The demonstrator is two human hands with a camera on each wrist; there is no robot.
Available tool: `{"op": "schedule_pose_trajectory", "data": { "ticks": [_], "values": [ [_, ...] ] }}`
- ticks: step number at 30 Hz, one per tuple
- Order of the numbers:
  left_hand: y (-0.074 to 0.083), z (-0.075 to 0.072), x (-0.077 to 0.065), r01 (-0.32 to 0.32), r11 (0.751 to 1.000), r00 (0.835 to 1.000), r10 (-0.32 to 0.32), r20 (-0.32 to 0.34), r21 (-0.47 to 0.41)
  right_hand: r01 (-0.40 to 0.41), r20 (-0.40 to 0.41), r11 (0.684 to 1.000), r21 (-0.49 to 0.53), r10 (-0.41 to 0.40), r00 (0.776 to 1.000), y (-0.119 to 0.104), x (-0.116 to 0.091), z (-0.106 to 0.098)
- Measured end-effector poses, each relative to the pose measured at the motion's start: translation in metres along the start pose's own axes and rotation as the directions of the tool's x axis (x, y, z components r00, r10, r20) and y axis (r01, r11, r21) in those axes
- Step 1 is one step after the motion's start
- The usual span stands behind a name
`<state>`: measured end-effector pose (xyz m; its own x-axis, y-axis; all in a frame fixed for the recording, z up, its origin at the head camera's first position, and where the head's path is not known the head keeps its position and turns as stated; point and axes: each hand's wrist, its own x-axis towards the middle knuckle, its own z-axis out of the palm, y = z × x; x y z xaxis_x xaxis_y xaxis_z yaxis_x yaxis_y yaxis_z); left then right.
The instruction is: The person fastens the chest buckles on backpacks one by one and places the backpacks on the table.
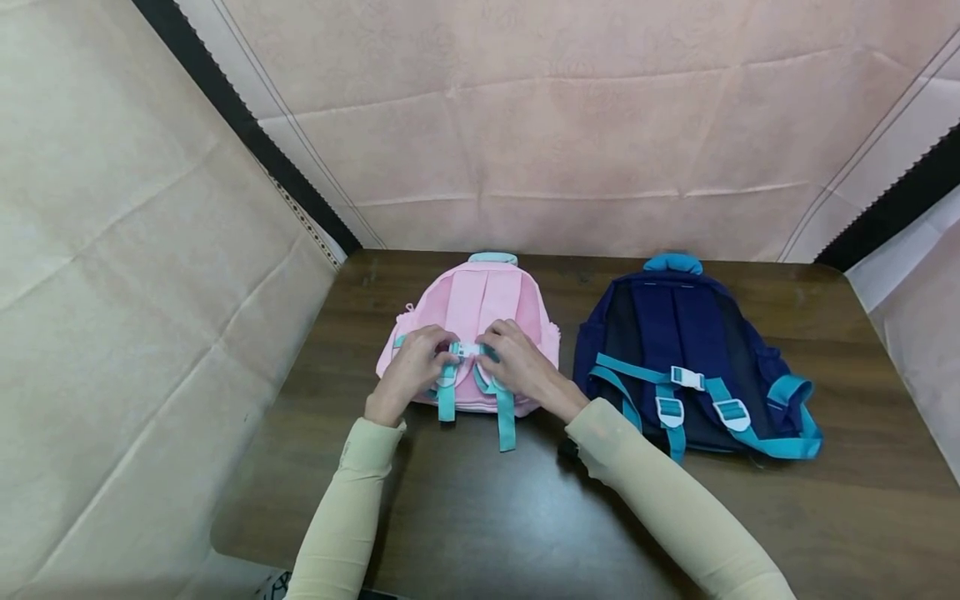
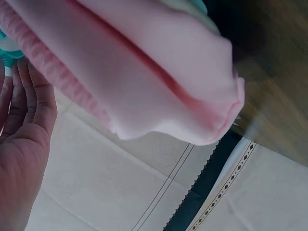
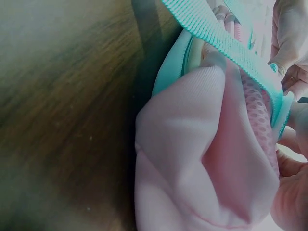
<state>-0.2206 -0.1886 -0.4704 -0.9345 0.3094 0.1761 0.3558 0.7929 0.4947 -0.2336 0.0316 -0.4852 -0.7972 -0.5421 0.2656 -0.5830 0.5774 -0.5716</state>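
Note:
A small pink backpack (image 1: 487, 292) lies on the table with its strap side up. Across its middle, a white buckle (image 1: 468, 350) joins the teal straps, whose loose strap ends (image 1: 506, 425) hang over the bag's near edge. My left hand (image 1: 416, 365) pinches the strap at the buckle's left end between thumb and fingers. On the other end, my right hand (image 1: 519, 358) pinches with curled fingers. The left wrist view catches the pink side panel (image 2: 120, 62) beside my left palm. In the right wrist view a teal strap (image 3: 231, 45) runs up to the fingers.
To the right lies a larger navy backpack (image 1: 678, 325) with blue straps and a fastened white buckle (image 1: 687, 378); my right forearm passes close to its near left corner. The brown wooden table (image 1: 465, 517) meets pale fabric walls (image 1: 562, 142) at the back and left.

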Motion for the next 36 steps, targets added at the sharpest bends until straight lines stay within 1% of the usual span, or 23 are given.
{"op": "schedule_pose_trajectory", "data": {
  "ticks": [6,11,17,24,28,32,36],
  "values": [
    [0.003,0.005,0.001,-0.028,1.0,0.999,0.028,-0.021,0.0,-0.004,-0.01,1.0,-0.028,0.004,1.0,0.0,-0.002,0.0],
    [0.006,0.006,0.002,-0.044,0.999,0.999,0.045,-0.015,0.013,0.015,-0.02,0.999,-0.032,-0.015,1.0,-0.002,-0.002,0.0],
    [0.006,0.005,0.002,-0.026,0.999,1.0,0.026,0.012,0.019,0.005,-0.024,0.999,-0.038,-0.006,1.0,-0.003,-0.002,0.003],
    [-0.001,0.002,0.0,-0.004,1.0,0.998,0.003,0.066,0.017,-0.019,-0.017,0.999,-0.026,0.018,1.0,-0.004,-0.003,0.007],
    [-0.004,0.003,-0.002,0.001,1.0,0.998,-0.002,0.06,0.02,-0.022,-0.022,0.999,-0.03,0.021,1.0,-0.004,-0.004,0.008],
    [-0.007,0.004,-0.006,-0.005,1.0,0.999,0.004,0.044,0.031,-0.048,-0.02,0.999,-0.021,0.048,0.999,-0.006,-0.008,0.006],
    [-0.009,0.006,-0.01,0.007,0.999,0.999,-0.008,0.042,0.042,-0.077,-0.037,0.997,-0.016,0.076,0.996,-0.01,-0.013,0.002]
  ]
}}
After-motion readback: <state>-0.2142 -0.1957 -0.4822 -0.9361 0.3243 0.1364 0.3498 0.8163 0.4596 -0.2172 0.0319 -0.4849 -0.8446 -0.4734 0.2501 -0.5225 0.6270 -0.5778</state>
